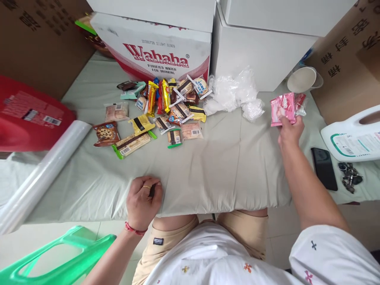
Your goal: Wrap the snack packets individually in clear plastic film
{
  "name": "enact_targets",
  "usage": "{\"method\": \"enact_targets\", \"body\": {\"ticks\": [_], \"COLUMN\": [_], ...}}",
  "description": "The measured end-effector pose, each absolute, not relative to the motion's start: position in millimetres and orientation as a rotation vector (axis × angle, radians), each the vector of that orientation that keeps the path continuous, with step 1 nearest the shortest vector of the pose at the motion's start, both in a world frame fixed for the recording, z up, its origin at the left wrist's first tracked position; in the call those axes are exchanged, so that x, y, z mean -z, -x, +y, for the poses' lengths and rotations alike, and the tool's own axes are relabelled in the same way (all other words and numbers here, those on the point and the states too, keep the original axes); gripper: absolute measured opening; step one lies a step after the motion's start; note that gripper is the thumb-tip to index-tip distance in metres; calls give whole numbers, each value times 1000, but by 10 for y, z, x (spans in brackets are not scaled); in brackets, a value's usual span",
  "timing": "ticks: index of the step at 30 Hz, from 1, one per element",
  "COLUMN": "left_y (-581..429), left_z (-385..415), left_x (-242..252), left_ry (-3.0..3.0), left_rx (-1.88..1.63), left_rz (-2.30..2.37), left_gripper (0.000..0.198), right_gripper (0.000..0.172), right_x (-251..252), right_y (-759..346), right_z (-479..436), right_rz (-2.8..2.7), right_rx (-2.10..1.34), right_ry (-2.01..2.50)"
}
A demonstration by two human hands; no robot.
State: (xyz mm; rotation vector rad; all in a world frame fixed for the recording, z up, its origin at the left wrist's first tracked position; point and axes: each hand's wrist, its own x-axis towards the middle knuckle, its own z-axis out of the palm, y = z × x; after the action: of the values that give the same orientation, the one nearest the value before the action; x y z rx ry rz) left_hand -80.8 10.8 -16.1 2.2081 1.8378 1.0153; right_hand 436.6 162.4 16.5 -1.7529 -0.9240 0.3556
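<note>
At the right of the cloth-covered table point(208, 170), my right hand point(291, 132) pinches a pink snack packet point(282, 109) by its lower edge. Just behind that packet is a red and clear wrapper point(300, 103), partly hidden. My left hand point(144, 200) rests near the front edge with its fingers curled in; nothing shows in it. Beyond it lies a pile of wrapped snacks point(166, 97), among them a long green-ended wafer bar point(133, 144), a brown cookie packet point(106, 133) and a pale pink packet point(192, 131).
Crumpled clear plastic point(231, 91) lies against white boxes point(249, 51) and a Wahaha carton point(160, 51). A plastic film roll point(44, 174) and red container point(29, 111) stand left. On the right are a paper cup point(302, 79), white jug point(356, 136), phone point(324, 169) and keys point(350, 176).
</note>
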Motion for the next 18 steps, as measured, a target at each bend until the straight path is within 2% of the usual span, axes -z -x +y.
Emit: {"method": "enact_targets", "body": {"ticks": [4,8,12,18], "left_y": [694,198,-507,-924], "left_z": [109,62,49,83], "left_x": [51,-126,-222,-168], "left_ry": [-2000,-1458,-940,-684], "left_rx": [-1004,-933,-811,-961], "left_rz": [1767,1275,847,834], "left_gripper": [14,27,50,46], "right_gripper": [35,33,29,29], "right_x": [-251,-204,-28,-11], "right_y": [-3860,-3319,-2652,-2142], "right_z": [770,135,-237,-476], "right_rz": [-598,-519,-571,-759], "right_rx": [-746,-985,-1180,-1275], "right_ry": [1270,1100,1119,1286]}}
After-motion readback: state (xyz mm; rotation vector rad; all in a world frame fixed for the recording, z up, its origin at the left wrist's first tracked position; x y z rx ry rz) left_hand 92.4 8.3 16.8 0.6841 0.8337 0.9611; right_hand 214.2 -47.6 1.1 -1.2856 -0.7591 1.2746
